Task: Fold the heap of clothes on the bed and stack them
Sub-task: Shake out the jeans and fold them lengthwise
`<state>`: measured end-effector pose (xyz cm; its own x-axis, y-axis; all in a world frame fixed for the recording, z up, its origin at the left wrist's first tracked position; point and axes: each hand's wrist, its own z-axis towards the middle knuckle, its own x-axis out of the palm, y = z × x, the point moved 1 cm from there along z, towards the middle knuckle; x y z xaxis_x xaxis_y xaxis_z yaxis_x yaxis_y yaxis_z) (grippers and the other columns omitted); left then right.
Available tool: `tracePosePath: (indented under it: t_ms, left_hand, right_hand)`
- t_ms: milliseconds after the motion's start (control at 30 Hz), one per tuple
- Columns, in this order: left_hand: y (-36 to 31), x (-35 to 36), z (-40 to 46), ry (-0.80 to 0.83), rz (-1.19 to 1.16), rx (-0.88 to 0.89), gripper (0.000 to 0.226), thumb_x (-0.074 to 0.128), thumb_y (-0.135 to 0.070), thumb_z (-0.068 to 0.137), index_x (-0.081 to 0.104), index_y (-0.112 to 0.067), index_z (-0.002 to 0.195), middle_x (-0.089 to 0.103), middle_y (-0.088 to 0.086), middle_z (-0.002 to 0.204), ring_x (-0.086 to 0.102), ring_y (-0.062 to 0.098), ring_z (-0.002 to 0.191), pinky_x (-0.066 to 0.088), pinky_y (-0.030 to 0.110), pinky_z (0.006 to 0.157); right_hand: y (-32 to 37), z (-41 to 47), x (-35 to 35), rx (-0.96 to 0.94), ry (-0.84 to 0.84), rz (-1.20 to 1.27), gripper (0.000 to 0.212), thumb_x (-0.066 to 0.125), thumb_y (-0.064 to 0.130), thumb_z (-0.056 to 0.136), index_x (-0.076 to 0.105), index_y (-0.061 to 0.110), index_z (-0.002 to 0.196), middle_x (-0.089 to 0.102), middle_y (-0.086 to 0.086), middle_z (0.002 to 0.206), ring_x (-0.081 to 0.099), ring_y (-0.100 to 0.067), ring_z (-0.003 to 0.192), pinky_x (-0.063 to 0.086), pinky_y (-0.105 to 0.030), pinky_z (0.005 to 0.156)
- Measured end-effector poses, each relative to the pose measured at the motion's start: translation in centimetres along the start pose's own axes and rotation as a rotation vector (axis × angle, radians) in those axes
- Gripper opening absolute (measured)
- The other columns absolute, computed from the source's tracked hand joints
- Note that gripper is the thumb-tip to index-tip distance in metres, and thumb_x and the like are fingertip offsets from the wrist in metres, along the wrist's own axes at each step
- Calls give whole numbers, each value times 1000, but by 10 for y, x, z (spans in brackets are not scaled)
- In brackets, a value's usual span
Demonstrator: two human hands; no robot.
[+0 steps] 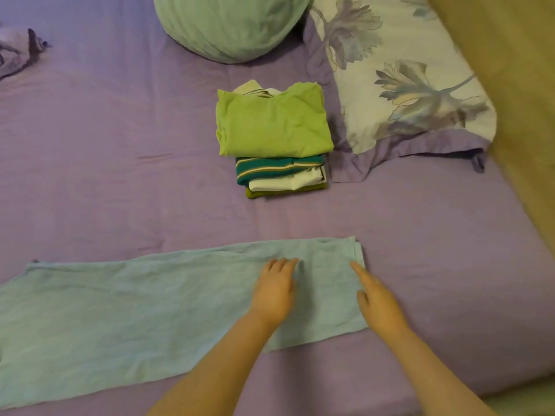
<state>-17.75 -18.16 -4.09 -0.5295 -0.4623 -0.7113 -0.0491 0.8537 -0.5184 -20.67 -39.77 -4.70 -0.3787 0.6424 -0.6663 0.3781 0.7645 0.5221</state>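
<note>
I see the light blue garment (150, 310) lying flat on the near part of the bed (120, 175), its long axis running left to right, the right end slightly farther. My left hand (274, 291) rests palm down on it, fingers straight and close together. My right hand (375, 298) lies flat on its right edge, fingers extended. The folded stack (273, 139) sits farther back, beside the floral pillow (405, 79).

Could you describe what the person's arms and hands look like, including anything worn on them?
Both forearms are bare as far as the picture shows, with no sleeves in view. The left hand and right hand wear no gloves, and no rings, watch or bracelets can be seen. The fingers are bare; nail details are too blurred to tell.
</note>
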Motion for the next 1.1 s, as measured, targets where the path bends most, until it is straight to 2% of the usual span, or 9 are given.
tracePosePath:
  t_ms: [100,233,333,467,667,800,867,933,1100]
  left_hand:
    - [17,1,15,-47,180,-68,49,35,-11,100,30,-23,147,26,0,154,12,22,145,16,34,117]
    - [38,-12,31,-103,305,-187,53,40,-7,96,32,-24,145,27,0,153,10,26,146,12,45,118]
    - [53,-16,39,-106,321,-229,48,42,-10,96,38,-26,142,35,-2,147,17,23,143,12,46,117]
    - [65,-16,43,-150,282,-260,36,46,-12,96,50,-21,131,46,1,134,34,23,131,18,40,114]
    - [81,-24,28,-205,309,-187,45,47,-12,94,41,-25,137,38,0,142,26,23,136,21,41,111]
    - [119,-37,0,-93,384,-273,63,43,-7,95,18,-26,150,9,3,159,2,28,147,8,49,118]
    - [142,-47,-15,-47,397,-307,66,40,-7,96,10,-26,152,0,5,161,-4,29,147,6,50,118]
    - [166,-57,-28,-22,393,-323,68,40,-7,96,8,-27,153,-3,5,161,-5,29,147,6,50,118]
    - [238,-91,-54,-16,420,-321,58,37,-16,100,12,-25,152,4,3,160,-3,29,147,5,51,117]
  right_hand:
    - [-3,10,-1,-19,-96,115,64,57,15,92,28,27,147,43,1,145,47,-20,126,39,-26,94]
    - [17,37,-4,133,-276,367,65,54,30,95,21,21,150,56,-8,132,55,-28,115,41,-28,79]
    - [23,57,-1,117,-335,291,54,53,15,95,33,11,145,51,-13,136,50,-30,121,39,-26,88]
    - [23,63,1,10,-457,171,29,53,-1,91,58,6,119,56,-15,121,53,-28,109,29,-9,78]
    - [30,62,18,-187,-354,-478,70,84,5,61,57,4,125,47,-28,134,38,-42,126,34,-57,102]
    - [71,50,56,-432,-152,-695,62,81,22,67,62,9,124,54,-20,132,32,-37,130,21,-58,104]
    - [97,40,87,-482,-45,-739,48,56,39,81,65,15,122,58,-17,130,35,-35,129,23,-56,102]
    - [122,32,121,-466,73,-744,56,36,46,81,67,19,119,60,-15,128,37,-32,126,26,-54,100]
    - [189,22,192,-427,129,-730,60,33,50,78,67,21,118,58,-17,129,49,-37,122,42,-53,96]
